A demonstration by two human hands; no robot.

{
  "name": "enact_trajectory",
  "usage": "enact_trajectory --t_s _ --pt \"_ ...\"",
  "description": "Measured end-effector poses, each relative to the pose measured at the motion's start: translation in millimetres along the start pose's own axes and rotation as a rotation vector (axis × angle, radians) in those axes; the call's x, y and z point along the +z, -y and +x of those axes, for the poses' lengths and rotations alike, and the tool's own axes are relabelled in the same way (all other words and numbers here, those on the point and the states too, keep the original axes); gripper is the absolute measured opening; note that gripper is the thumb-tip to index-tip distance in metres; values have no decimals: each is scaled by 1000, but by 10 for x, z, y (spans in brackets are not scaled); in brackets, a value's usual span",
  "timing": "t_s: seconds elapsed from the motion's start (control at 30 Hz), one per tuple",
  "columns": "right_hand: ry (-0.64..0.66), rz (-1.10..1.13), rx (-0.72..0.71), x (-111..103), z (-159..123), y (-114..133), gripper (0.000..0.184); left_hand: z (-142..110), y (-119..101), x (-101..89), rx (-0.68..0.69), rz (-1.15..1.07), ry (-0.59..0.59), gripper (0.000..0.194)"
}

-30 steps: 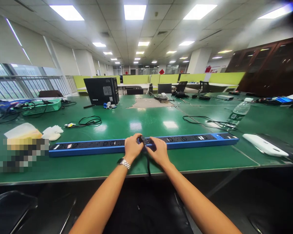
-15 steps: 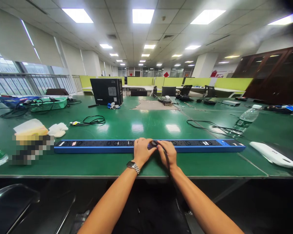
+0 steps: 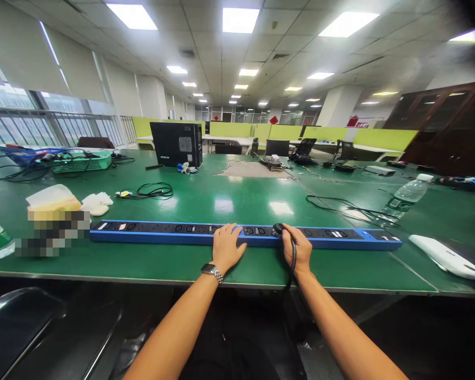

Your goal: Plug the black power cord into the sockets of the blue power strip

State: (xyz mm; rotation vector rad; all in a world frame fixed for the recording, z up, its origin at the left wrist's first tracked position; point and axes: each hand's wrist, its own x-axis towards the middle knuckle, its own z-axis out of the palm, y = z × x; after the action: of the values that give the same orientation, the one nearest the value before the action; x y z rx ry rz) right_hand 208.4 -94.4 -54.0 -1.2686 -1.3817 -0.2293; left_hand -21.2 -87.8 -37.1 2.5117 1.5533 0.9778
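Observation:
A long blue power strip (image 3: 142,237) with a black socket face lies across the front of the green table. My left hand (image 3: 226,247) spans the strip left of its middle, fingers over the top and far edge, thumb apart by the front side. In my right hand (image 3: 298,248) is a black plug (image 3: 277,229), pinched and held at the strip's sockets right of the middle. Whether the plug sits in a socket or just touches the face, I cannot tell. Its black cable (image 3: 292,264) hangs from my hand over the table's front edge.
A water bottle (image 3: 407,198) and a white device (image 3: 447,256) are at the right. Coiled black cables (image 3: 154,191), a tissue pack (image 3: 53,198) and a green basket (image 3: 83,162) lie left. A black computer case (image 3: 177,144) stands behind.
My hands have moved apart. The right one has carried the plug rightward along the strip, while the left has opened out from beside the plug onto the strip. The view has shifted slightly.

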Motion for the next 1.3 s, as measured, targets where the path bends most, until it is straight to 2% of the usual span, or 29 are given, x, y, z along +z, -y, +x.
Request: enact_trajectory --t_s 0.1,0.23,0.57,0.8,0.93,1.1,1.3 --pt "45 1 -47 -20 32 -3 34 0 -11 8 -17 16 0 47" --pt "171 1 -103 -54 102 14 31 2 -29 11 -29 23 5 47" --pt "388 -46 -88 -142 439 61 31 0 -53 -13 -30 24 34 51" --pt "366 -104 -65 -232 342 142 34 10 -35 -109 -3 -40 99 62" --pt "384 -183 -74 -291 303 225 34 34 -63 -144 -50 -68 134 66" --pt "349 -252 -45 -231 285 218 37 35 -137 -146 -88 -35 170 67" --pt "381 -225 -142 -194 315 183 36 18 -95 -198 -60 -49 229 71"
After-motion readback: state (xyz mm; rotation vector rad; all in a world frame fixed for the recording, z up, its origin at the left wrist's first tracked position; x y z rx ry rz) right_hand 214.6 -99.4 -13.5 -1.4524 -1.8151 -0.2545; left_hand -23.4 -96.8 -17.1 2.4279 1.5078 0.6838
